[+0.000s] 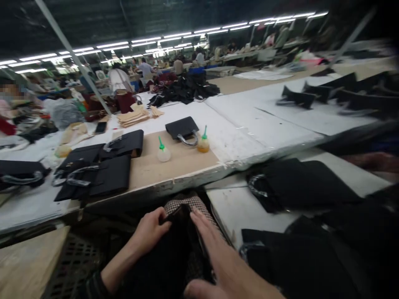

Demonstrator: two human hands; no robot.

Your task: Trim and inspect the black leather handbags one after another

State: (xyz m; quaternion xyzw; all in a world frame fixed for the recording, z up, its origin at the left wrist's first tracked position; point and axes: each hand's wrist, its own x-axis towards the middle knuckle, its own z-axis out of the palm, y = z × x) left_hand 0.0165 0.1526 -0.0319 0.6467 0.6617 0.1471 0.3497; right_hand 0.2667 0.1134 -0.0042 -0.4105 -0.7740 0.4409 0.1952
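My left hand (151,232) is closed, pinching the upper edge of a black bag piece (168,257) on my lap. My right hand (224,261) lies along the other side of the piece, its fingers stretched out and the thumb apart. The piece's lower part is too dark to make out. Checked cloth (199,203) shows behind its top edge. To my right, black bags (305,182) with plastic-wrapped handles lie on a white surface.
On the table ahead stand two squeeze bottles with green nozzles, one whitish (163,154), one amber (203,145). A small black handbag (182,126) and several stacked ones (112,174) lie near them. A perforated crate (75,259) is at lower left. People sit farther back.
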